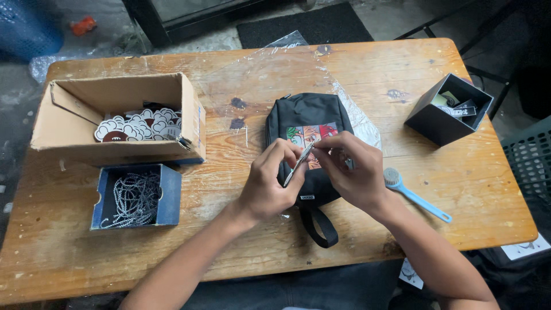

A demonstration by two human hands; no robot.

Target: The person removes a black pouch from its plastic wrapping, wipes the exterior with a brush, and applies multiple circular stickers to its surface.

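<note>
A small black pouch [307, 115] with a colourful picture patch and a black strap [317, 225] lies on the wooden table [356, 74]. My left hand [270, 183] and my right hand [353, 169] meet just above it. Together they pinch a thin, flat, silvery piece [299, 165], held on edge between the fingertips. What the piece is I cannot tell. Clear plastic film [359, 117] lies under the pouch.
An open cardboard box [115, 152] with cloud-shaped stickers [140, 126] stands at the left. In front of it is a blue box [169, 195] of silver chains [135, 198]. A black box [430, 123] sits at the right, a light blue brush [413, 194] beside my right wrist.
</note>
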